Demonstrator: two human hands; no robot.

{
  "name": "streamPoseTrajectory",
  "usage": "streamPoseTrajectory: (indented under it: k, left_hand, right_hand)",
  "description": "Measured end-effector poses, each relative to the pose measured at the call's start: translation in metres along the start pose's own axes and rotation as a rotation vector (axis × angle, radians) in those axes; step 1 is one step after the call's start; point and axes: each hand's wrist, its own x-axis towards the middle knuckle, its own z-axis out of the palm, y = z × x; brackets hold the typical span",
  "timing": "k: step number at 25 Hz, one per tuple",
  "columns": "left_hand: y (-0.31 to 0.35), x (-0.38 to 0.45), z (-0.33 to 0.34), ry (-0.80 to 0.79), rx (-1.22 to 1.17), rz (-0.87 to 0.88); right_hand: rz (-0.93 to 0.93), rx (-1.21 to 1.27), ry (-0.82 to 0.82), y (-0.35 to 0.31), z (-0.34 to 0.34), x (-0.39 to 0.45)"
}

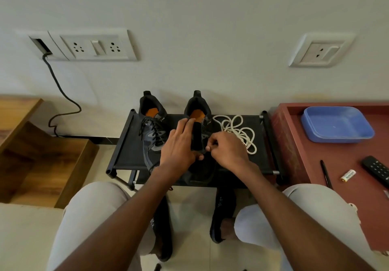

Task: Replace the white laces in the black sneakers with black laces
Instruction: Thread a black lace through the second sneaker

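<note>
The right sneaker point(200, 123) stands on the black bench point(126, 144), heel toward the wall, and it is the one being worked on. Its tongue point(196, 137) is pulled up and no white lace shows in its eyelets, so the old lace seems to be out. The left hand point(179, 146) lies over the shoe's inner side with fingers fairly straight along the tongue, steadying it and not closing round anything. The right hand point(227, 150) is curled at the outer eyelets, its fingertips point(208, 149) pinching something thin and dark; I judge this to be the black lace point(205, 151), though most of it is hidden by the hands and lost against the dark shoe.

The left sneaker point(152, 131) stands just beside it, and black lacing already crosses its front, so that shoe looks finished. The white laces point(235, 131) lie in a loose heap on the bench to the right of the pair, taken out and set aside.

So roughly half or more of the job appears done: both white laces removed, one shoe relaced. What remains is threading the second shoe, and how many eyelets are already filled cannot be told.

Further out, a dark red table point(294, 144) to the right holds a blue tray point(336, 125), a pen point(325, 173), a battery point(348, 175) and a remote point(376, 170).
</note>
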Motion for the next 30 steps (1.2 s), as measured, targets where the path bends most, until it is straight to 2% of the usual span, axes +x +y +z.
streamPoseTrajectory:
  k: [2,5,7,9,12,14,16,23,27,30]
  left_hand:
    - [-0.001,0.002,0.0,-0.018,-0.003,-0.015]
    - [-0.003,0.001,0.001,-0.011,-0.005,-0.026]
    - [-0.004,0.002,0.001,-0.01,-0.017,-0.026]
    - [0.0,0.003,-0.002,0.004,-0.099,-0.032]
    - [0.015,0.003,-0.024,0.231,-0.395,-0.076]
    - [0.026,-0.004,-0.058,0.358,-0.671,-0.125]
    - [0.037,-0.013,-0.108,0.434,-0.838,-0.065]
    - [0.105,-0.019,-0.288,0.457,-1.125,0.24]
    - [0.157,-0.019,-0.377,0.494,-1.163,0.247]
    - [0.179,-0.018,-0.402,0.467,-1.107,0.247]
  right_hand:
    - [0.054,0.032,0.038,0.003,-0.01,-0.001]
    - [0.24,0.016,0.245,0.02,-0.041,0.003]
    - [0.282,0.022,0.304,0.034,-0.054,0.003]
    - [0.207,0.076,0.28,0.035,-0.052,0.003]
    - [0.035,0.269,0.35,0.017,-0.043,0.002]
    - [-0.061,0.444,0.375,0.001,-0.047,-0.004]
    - [-0.157,0.626,0.384,-0.02,-0.067,-0.014]
    - [-0.334,0.963,0.457,-0.137,-0.221,-0.047]
    - [-0.385,1.067,0.425,-0.189,-0.305,-0.071]
    - [-0.389,1.05,0.453,-0.211,-0.344,-0.084]
